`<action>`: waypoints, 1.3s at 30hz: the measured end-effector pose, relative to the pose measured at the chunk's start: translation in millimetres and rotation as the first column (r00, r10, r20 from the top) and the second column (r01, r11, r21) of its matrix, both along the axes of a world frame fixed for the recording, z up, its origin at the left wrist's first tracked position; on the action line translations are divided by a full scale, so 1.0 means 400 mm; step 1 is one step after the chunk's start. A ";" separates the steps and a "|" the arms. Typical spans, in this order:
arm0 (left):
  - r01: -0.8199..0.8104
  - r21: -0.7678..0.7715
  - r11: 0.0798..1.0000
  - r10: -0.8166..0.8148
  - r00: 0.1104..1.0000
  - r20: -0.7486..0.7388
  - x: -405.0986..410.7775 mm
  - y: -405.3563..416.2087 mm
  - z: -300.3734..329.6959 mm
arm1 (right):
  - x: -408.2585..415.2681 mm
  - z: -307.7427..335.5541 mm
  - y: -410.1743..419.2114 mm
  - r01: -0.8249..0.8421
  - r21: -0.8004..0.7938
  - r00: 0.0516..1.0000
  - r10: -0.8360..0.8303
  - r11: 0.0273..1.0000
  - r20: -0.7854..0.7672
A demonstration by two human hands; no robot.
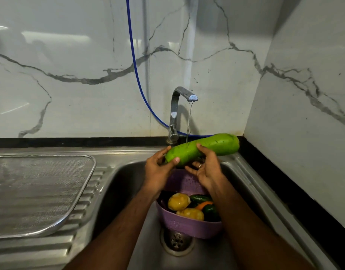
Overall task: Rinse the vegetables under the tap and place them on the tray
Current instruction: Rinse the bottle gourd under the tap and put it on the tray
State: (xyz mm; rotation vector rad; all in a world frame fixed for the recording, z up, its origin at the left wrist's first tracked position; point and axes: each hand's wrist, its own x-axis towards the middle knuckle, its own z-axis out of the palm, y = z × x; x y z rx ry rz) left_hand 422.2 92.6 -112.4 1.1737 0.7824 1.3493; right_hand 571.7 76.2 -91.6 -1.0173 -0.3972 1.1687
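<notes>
Head view.

Item: long pale-green bottle gourd point(202, 148), held above the stainless-steel sink basin point(127, 184), directly under the chrome tap point(180, 106). A thin stream of water point(188, 121) meets its upper side near mid-length. Long axis: roughly level, near end left of the tap, far end rising slightly to the right of it.

Left hand point(160, 168): fingers and thumb wrapped round the gourd's left end.

Right hand point(204, 168): cupped under and around mid-length, thumb over the top.

Destination: steel mesh tray point(74, 201), well left of the tap, on the ribbed drainboard. Judgement: the left hand is nearer to it; the gourd would travel leftward, near end leading, and its length fits the tray.

Open room: the basin's left rim lies between tap and tray.

Under the hands: lilac perforated plastic colander point(189, 225) in the basin, holding yellow, dark green and orange vegetables point(187, 206), not yet rinsed, by appearance.
</notes>
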 end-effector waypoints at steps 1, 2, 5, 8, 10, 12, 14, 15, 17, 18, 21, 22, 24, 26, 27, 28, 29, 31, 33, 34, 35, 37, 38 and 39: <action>0.041 -0.031 0.999 -0.040 0.999 0.036 0.003 -0.006 0.004 | 0.007 -0.001 -0.002 -0.002 0.009 0.998 0.003 1.000 -0.056; 0.071 -0.042 0.997 -0.069 0.996 0.051 0.008 -0.012 0.008 | 0.015 0.001 -0.005 -0.007 0.026 0.995 0.009 1.000 -0.099; 0.098 -0.006 0.995 -0.098 0.995 0.020 0.018 -0.022 0.019 | 0.032 0.014 -0.006 0.008 0.059 0.987 0.002 0.998 -0.163; 0.081 0.040 0.996 -0.078 0.994 -0.075 0.011 -0.018 0.023 | 0.030 0.016 -0.003 0.049 0.046 0.989 -0.042 0.998 -0.145; 0.060 0.070 0.996 -0.044 0.976 -0.212 -0.004 -0.009 0.014 | 0.021 0.013 -0.009 0.060 0.034 0.993 -0.056 0.998 -0.109; 0.048 0.074 0.996 -0.016 0.924 -0.383 -0.028 -0.002 -0.003 | 0.008 0.007 -0.015 0.044 0.016 0.999 -0.043 0.999 -0.028; 0.041 0.022 0.999 -0.025 0.873 -0.487 -0.055 -0.007 -0.015 | -0.015 0.001 -0.023 0.006 -0.014 0.998 -0.005 1.000 0.062; 0.028 -0.005 1.000 -0.027 0.847 -0.530 -0.071 -0.013 -0.017 | -0.032 -0.002 -0.024 -0.024 -0.024 0.993 0.027 0.999 0.112; -0.021 -0.018 1.000 0.006 0.792 -0.610 -0.102 -0.025 -0.006 | -0.066 -0.001 -0.020 -0.076 -0.042 0.976 0.083 0.996 0.203; -0.026 0.003 1.000 0.021 0.766 -0.642 -0.118 -0.032 0.006 | -0.081 0.004 -0.023 -0.090 -0.047 0.969 0.098 0.995 0.226; 0.025 0.111 0.994 0.064 0.682 -0.728 -0.160 -0.050 0.055 | -0.108 0.015 -0.028 -0.102 -0.044 0.955 0.110 0.994 0.274; 0.034 0.151 0.988 0.093 0.651 -0.753 -0.177 -0.054 0.074 | -0.117 0.018 -0.035 -0.108 -0.043 0.952 0.116 0.993 0.283; 0.036 0.233 0.972 0.171 0.572 -0.802 -0.207 -0.062 0.111 | -0.128 0.021 -0.057 -0.121 -0.056 0.947 0.132 0.991 0.291; 0.052 0.287 0.957 0.221 0.509 -0.832 -0.227 -0.067 0.145 | -0.135 0.021 -0.079 -0.124 -0.061 0.949 0.136 0.990 0.284; 0.062 0.305 0.950 0.236 0.498 -0.834 -0.234 -0.070 0.164 | -0.139 0.023 -0.088 -0.119 -0.057 0.953 0.130 0.991 0.275; 0.072 0.322 0.944 0.246 0.498 -0.832 -0.238 -0.073 0.180 | -0.138 0.022 -0.097 -0.111 -0.053 0.955 0.121 0.992 0.272; 0.078 0.334 0.939 0.252 0.506 -0.825 -0.240 -0.078 0.197 | -0.137 0.024 -0.105 -0.106 -0.054 0.953 0.117 0.993 0.280; 0.098 0.359 0.928 0.261 0.515 -0.817 -0.241 -0.089 0.225 | -0.133 0.029 -0.118 -0.119 -0.074 0.937 0.137 0.990 0.323; 0.123 0.374 0.919 0.263 0.516 -0.815 -0.244 -0.097 0.249 | -0.127 0.049 -0.129 -0.145 -0.098 0.904 0.173 0.984 0.392; 0.133 0.377 0.917 0.263 0.509 -0.820 -0.253 -0.104 0.261 | -0.127 0.062 -0.132 -0.162 -0.105 0.881 0.192 0.981 0.433; 0.143 0.379 0.914 0.266 0.495 -0.827 -0.262 -0.108 0.273 | -0.127 0.077 -0.133 -0.170 -0.115 0.852 0.204 0.979 0.481; 0.136 0.392 0.910 0.290 0.466 -0.836 -0.296 -0.115 0.294 | -0.136 0.111 -0.137 -0.170 -0.147 0.755 0.225 0.974 0.616; 0.122 0.396 0.910 0.303 0.457 -0.836 -0.316 -0.119 0.304 | -0.141 0.126 -0.136 -0.154 -0.165 0.695 0.225 0.974 0.683; 0.100 0.398 0.912 0.316 0.447 -0.837 -0.345 -0.123 0.313 | -0.155 0.143 -0.138 -0.143 -0.177 0.641 0.227 0.974 0.733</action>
